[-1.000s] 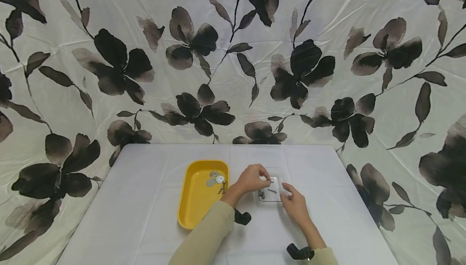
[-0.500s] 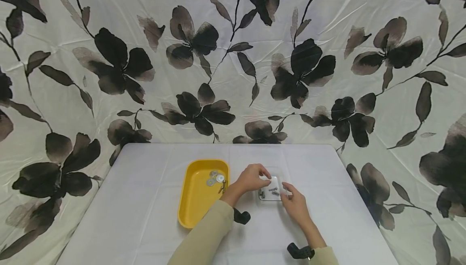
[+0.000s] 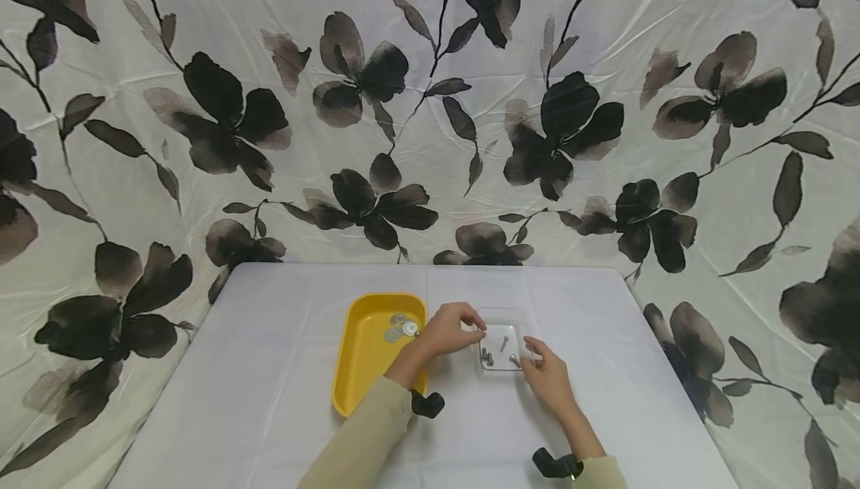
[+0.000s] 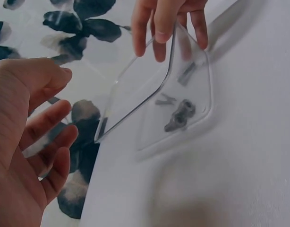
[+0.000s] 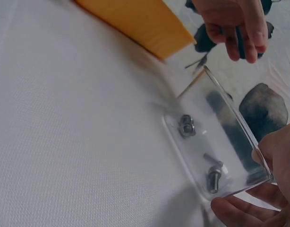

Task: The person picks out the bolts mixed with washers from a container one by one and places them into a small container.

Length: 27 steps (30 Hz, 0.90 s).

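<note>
A clear plastic box (image 5: 230, 106) with several metal bolts (image 5: 214, 179) in it stands on the white table. My right hand (image 3: 547, 377) grips its right side, with the thumb at the rim and fingers at the outer wall in the right wrist view. My left hand (image 3: 453, 328) hovers at the left of the box, apart from it. In the left wrist view, the left hand (image 4: 36, 123) has loosely bent fingers, thumb apart, and nothing between them. Beneath the left forearm, part of a yellow tray (image 3: 359, 377) is hidden; several flat washers (image 3: 393, 335) lie inside.
White cloth covers the table (image 3: 269, 369), whose far edge meets a floral-patterned fabric backdrop (image 3: 463, 168). Black wrist-worn devices (image 3: 427, 404) sit on both wrists. The yellow tray stands a short way left of the box.
A second ago my left hand pinched a small metal piece over the box; it let go and has shifted left towards the tray. Bolts inside the box lie differently. The right hand stays put.
</note>
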Available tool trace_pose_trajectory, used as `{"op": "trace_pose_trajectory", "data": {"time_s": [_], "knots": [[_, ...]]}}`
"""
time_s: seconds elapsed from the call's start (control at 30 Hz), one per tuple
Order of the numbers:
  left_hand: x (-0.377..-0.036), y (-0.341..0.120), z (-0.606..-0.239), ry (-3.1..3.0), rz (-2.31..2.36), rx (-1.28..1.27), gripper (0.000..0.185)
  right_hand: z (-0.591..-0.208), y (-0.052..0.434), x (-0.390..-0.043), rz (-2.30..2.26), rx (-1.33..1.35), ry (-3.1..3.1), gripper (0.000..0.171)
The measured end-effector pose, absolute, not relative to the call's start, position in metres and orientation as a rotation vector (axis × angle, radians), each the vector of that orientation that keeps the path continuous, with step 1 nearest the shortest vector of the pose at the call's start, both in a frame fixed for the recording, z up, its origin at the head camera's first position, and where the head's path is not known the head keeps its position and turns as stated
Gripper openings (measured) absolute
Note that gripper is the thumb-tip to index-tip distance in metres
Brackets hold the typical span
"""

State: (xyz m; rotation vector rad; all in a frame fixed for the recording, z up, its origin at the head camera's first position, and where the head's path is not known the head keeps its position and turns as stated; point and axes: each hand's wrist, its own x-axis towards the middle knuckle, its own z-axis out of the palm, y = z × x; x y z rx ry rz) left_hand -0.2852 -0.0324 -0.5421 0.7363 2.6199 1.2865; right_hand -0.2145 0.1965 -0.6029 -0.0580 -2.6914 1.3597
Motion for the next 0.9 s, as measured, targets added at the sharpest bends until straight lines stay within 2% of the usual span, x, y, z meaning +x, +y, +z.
{"op": "trace_pose_trajectory", "data": {"time_s": [0.3,0.57,0.9], "knots": [[-0.273,-0.063,-0.537,2.606,1.363,0.693,0.013,-0.604,0.197,-0.214,1.375,-0.076,-2.698,0.044],[-0.26,-0.092,-0.531,2.609,1.445,0.662,0.007,-0.601,0.196,-0.215,1.377,-0.077,-2.718,0.044],[-0.249,-0.134,-0.542,2.641,1.527,0.601,0.009,-0.602,0.197,-0.214,1.376,-0.073,-2.734,0.045]]}}
